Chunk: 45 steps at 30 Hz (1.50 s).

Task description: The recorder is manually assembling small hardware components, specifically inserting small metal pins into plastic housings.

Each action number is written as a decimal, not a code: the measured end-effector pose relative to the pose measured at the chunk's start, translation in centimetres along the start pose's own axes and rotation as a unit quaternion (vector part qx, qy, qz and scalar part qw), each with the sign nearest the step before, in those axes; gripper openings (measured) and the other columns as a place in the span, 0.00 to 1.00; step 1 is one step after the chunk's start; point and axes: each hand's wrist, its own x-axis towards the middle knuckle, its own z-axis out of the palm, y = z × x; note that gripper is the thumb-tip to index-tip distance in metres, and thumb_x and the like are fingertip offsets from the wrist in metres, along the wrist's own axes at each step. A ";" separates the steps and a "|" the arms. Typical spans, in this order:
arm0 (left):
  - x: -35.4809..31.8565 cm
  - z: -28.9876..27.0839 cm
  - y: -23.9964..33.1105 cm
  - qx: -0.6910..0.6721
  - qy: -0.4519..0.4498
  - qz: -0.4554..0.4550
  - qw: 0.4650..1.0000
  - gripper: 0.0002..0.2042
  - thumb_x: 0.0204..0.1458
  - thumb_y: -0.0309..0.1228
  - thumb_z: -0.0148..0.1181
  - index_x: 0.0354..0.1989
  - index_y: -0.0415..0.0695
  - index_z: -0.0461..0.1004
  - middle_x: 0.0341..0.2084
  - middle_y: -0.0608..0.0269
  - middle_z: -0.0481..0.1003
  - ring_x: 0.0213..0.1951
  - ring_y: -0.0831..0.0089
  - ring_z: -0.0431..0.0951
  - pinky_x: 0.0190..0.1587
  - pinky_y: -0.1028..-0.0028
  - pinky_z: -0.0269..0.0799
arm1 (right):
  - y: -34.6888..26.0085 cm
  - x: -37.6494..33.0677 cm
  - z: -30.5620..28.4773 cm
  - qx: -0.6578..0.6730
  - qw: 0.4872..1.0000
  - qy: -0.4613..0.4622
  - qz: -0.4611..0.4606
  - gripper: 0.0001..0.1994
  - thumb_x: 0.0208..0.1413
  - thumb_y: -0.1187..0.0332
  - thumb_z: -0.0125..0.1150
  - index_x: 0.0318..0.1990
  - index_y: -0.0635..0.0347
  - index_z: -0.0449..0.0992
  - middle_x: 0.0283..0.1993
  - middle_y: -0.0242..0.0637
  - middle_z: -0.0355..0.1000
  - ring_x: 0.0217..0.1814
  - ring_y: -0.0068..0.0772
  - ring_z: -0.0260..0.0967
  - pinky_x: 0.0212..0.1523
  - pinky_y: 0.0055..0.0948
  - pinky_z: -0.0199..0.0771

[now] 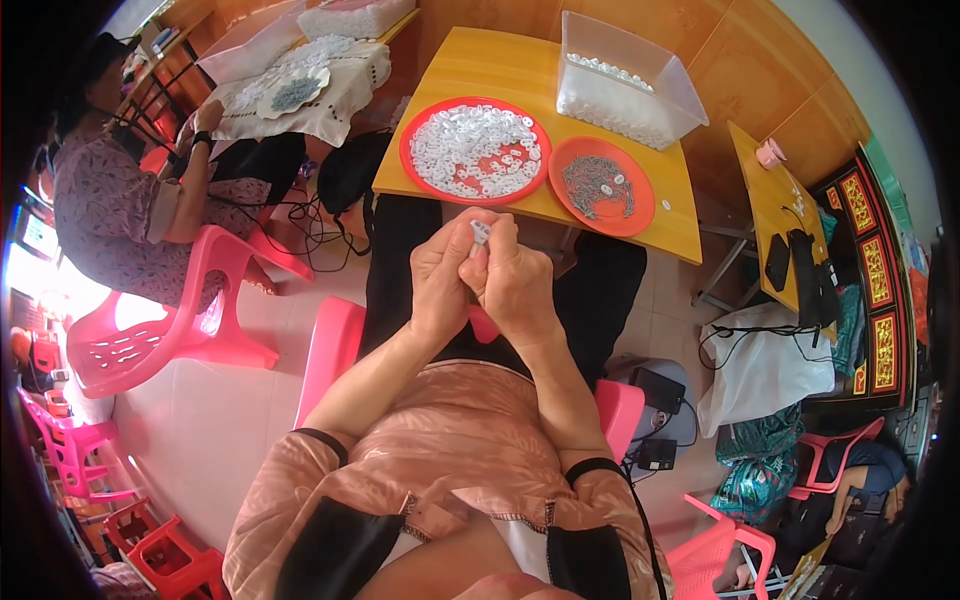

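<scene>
- Left hand [442, 275] and right hand [515, 280]: raised together in front of the body, knuckles touching, fingertips pinched on one small white part [481, 232].
- Small white part: held between both hands, above the lap, just short of the near edge of the yellow table [500, 60].
- Large red tray [410, 150]: on the table, filled with white parts.
- Small orange tray [640, 222]: right of the red tray, carrying grey metal parts.
- Clear plastic bin [680, 85]: behind the trays.
- A second person [120, 200] sits at the left on a pink chair [150, 340].
</scene>
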 end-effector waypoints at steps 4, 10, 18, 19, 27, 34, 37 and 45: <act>0.1 -0.5 -0.5 -0.004 0.013 -0.029 0.999 0.17 0.63 0.38 0.42 0.42 0.34 0.70 0.40 0.56 0.75 0.43 0.71 0.75 0.49 0.74 0.69 | 0.2 -0.1 0.4 0.001 1.000 -0.006 -0.001 0.09 0.54 0.67 0.53 0.33 0.64 0.63 0.14 0.39 0.66 0.15 0.40 0.68 0.15 0.35 0.67; 0.3 -0.1 -0.1 -0.047 0.002 -0.019 0.999 0.18 0.63 0.39 0.42 0.46 0.36 0.69 0.45 0.54 0.73 0.45 0.70 0.74 0.50 0.73 0.68 | -0.5 0.4 -0.5 0.037 0.999 -0.028 0.019 0.07 0.55 0.69 0.52 0.36 0.63 0.64 0.17 0.41 0.67 0.19 0.42 0.70 0.18 0.37 0.68; 0.3 -1.0 0.1 -0.036 -0.020 -0.008 0.999 0.19 0.63 0.42 0.40 0.48 0.38 0.69 0.48 0.58 0.72 0.43 0.76 0.73 0.44 0.77 0.70 | -1.0 0.7 -2.2 0.354 0.910 -0.087 0.200 0.10 0.62 0.66 0.47 0.38 0.64 0.70 0.17 0.34 0.64 0.18 0.21 0.62 0.20 0.22 0.58; 0.3 -1.0 0.1 -0.026 -0.027 -0.012 0.999 0.19 0.63 0.42 0.41 0.49 0.38 0.69 0.48 0.58 0.72 0.43 0.75 0.73 0.44 0.77 0.70 | -1.0 0.8 -2.2 0.353 0.910 -0.087 0.200 0.10 0.62 0.66 0.47 0.38 0.64 0.70 0.17 0.34 0.64 0.18 0.21 0.62 0.20 0.22 0.58; 0.9 -1.5 0.2 0.025 -0.095 0.017 0.995 0.18 0.61 0.38 0.47 0.51 0.37 0.69 0.48 0.56 0.72 0.49 0.72 0.71 0.54 0.74 0.64 | -1.4 1.3 -3.1 0.502 0.791 -0.065 0.343 0.12 0.60 0.63 0.52 0.34 0.62 0.76 0.12 0.23 0.59 0.11 0.11 0.50 0.13 0.14 0.45; 0.8 -1.7 -0.1 -0.018 -0.092 0.011 0.996 0.17 0.60 0.36 0.49 0.50 0.37 0.70 0.47 0.53 0.73 0.49 0.70 0.71 0.55 0.72 0.64 | -1.7 0.9 -3.0 0.526 0.762 -0.074 0.371 0.11 0.60 0.63 0.53 0.33 0.62 0.77 0.13 0.24 0.60 0.12 0.11 0.52 0.14 0.14 0.46; 1.0 -1.5 0.4 -0.035 -0.091 -0.003 0.995 0.16 0.60 0.35 0.49 0.49 0.36 0.70 0.47 0.52 0.73 0.49 0.68 0.72 0.54 0.71 0.65 | -1.2 0.8 -2.7 0.499 0.790 -0.077 0.348 0.13 0.61 0.63 0.52 0.31 0.62 0.77 0.15 0.28 0.65 0.13 0.13 0.57 0.15 0.15 0.50; 3.1 -3.8 -0.5 0.097 -0.037 -0.127 0.986 0.14 0.60 0.37 0.49 0.43 0.38 0.73 0.29 0.62 0.77 0.31 0.81 0.73 0.33 0.82 0.65 | 0.1 1.3 -4.7 0.406 0.866 0.049 0.288 0.14 0.61 0.65 0.52 0.31 0.68 0.75 0.17 0.26 0.65 0.15 0.13 0.59 0.17 0.14 0.53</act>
